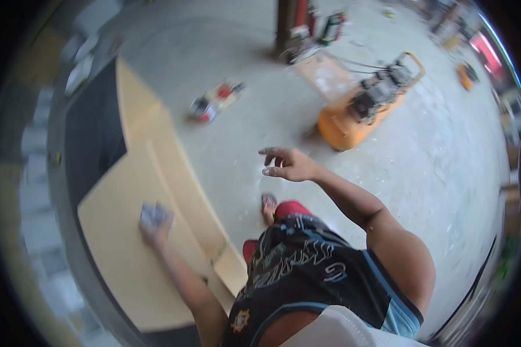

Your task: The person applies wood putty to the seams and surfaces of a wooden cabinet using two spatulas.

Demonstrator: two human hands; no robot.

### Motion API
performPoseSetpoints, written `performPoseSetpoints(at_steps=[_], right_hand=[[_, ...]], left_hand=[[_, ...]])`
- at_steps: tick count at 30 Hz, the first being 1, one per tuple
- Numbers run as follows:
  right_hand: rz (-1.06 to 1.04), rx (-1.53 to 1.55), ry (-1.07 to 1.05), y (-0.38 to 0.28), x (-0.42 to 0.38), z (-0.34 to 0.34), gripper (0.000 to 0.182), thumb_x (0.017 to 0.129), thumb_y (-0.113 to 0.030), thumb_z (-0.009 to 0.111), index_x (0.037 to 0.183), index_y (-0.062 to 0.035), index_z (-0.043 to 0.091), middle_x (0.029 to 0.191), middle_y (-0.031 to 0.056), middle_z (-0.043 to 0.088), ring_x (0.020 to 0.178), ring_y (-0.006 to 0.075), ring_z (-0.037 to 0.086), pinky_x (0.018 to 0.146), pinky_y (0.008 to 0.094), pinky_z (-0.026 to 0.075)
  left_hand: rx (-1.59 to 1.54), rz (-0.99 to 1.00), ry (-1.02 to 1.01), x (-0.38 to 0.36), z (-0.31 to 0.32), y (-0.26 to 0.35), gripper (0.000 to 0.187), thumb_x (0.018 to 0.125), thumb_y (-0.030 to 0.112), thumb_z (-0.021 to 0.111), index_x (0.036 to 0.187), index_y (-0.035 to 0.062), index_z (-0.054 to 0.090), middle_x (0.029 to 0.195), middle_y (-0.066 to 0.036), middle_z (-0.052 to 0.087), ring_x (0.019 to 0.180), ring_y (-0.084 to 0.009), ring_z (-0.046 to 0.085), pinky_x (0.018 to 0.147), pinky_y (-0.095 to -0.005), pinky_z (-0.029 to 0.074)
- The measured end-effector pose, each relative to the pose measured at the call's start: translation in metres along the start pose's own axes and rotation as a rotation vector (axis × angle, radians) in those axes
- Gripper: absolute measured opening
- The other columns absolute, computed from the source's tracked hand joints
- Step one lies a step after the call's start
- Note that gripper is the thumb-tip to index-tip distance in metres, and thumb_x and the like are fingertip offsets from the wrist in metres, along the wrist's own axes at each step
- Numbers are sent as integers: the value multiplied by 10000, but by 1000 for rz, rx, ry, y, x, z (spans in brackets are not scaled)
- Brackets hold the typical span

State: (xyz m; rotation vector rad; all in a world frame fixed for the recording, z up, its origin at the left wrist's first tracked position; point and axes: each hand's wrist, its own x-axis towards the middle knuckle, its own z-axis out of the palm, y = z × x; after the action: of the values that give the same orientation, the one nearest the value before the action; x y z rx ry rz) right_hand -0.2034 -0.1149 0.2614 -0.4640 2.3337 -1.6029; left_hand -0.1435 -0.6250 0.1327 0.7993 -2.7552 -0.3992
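Note:
My left hand (154, 232) is closed on a crumpled grey-white rag (156, 214), which lies against the broad face of a pale wooden panel (121, 254). Blur hides the rag's finer detail. My right hand (295, 165) hangs in the air over the floor, holding nothing, its fingers apart and curved, with whitish smears on the fingertips. Along the panel's right side runs a long wooden trough-like part (182, 191). A dark sheet (92, 127) lies beneath and behind the panel.
An orange air compressor (344, 124) stands ahead on the concrete floor (434, 191). A paint can (202, 110) is beside a small board (228, 98) nearer the panel. A dark post (286, 29) rises at the back, with fire extinguishers (331, 29) beside it.

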Motion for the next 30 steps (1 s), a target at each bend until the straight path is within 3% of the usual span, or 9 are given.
performPoseSetpoints(at_steps=[2, 3, 7, 9, 15, 18, 21, 23, 30], right_hand=[[-328, -57, 221, -62, -20, -84, 464, 779, -188, 687, 1177, -12, 527, 1000, 91, 585, 721, 132, 548, 641, 271, 458], [-426, -108, 370, -106, -44, -116, 468, 767, -176, 681, 1159, 20, 518, 1031, 98, 571, 797, 133, 544, 694, 266, 451], [-768, -273, 913, -226, -136, -150, 677, 728, -451, 627, 1147, 65, 497, 986, 166, 581, 834, 201, 551, 698, 288, 428], [-923, -565, 717, -245, -178, -161, 718, 706, -494, 683, 1138, 55, 517, 948, 204, 595, 745, 246, 581, 609, 332, 470], [-426, -689, 311, -240, -243, -120, 466, 650, -113, 783, 1056, 26, 600, 895, 150, 649, 753, 254, 642, 578, 264, 516], [-365, -546, 467, -233, -257, -110, 463, 631, -11, 771, 1060, 20, 599, 901, 135, 653, 712, 224, 642, 615, 288, 538], [-472, -668, 637, -259, -267, -99, 532, 642, -171, 799, 1087, 21, 579, 910, 172, 647, 718, 227, 657, 586, 277, 535], [-741, -632, 723, -279, -275, -93, 640, 639, -303, 801, 1114, 43, 549, 909, 220, 636, 732, 238, 668, 544, 261, 521], [-816, -653, 230, -268, -298, -49, 578, 724, -260, 733, 1141, 78, 518, 880, 187, 653, 701, 223, 663, 516, 256, 497]], left_hand=[[120, 215, -49, 9, 22, -42, 1077, 451, 267, 856, 1333, 16, 292, 1232, -220, 479, 1164, -359, 449, 959, -429, 408], [17, -232, 5, -7, -14, -10, 1056, 451, 191, 854, 1319, -19, 292, 1232, -216, 479, 1137, -356, 470, 952, -418, 417], [-596, -94, -1, -12, -24, 14, 1007, 417, 3, 823, 1280, -58, 309, 1183, -205, 501, 1048, -313, 524, 922, -369, 442], [-444, -81, -27, -8, -26, 10, 1036, 431, 28, 823, 1308, -62, 279, 1199, -207, 498, 1050, -324, 527, 920, -373, 438], [60, -141, 73, 23, 11, -15, 1134, 447, 111, 842, 1368, -40, 198, 1236, -215, 488, 1073, -339, 531, 915, -395, 436], [33, -384, -184, -24, -84, 85, 1146, 438, 186, 861, 1366, -18, 220, 1268, -225, 456, 1113, -339, 508, 923, -402, 435], [-400, -130, -270, 8, -28, 11, 1158, 438, 270, 866, 1367, 3, 229, 1271, -220, 450, 1130, -338, 496, 928, -407, 435], [-289, -163, -220, 19, -18, 11, 1158, 440, 269, 867, 1367, 5, 227, 1261, -216, 459, 1123, -344, 499, 927, -413, 435], [57, -251, -73, -7, -19, 10, 1138, 446, 234, 866, 1360, 5, 227, 1204, -202, 508, 1087, -362, 515, 918, -428, 439]])
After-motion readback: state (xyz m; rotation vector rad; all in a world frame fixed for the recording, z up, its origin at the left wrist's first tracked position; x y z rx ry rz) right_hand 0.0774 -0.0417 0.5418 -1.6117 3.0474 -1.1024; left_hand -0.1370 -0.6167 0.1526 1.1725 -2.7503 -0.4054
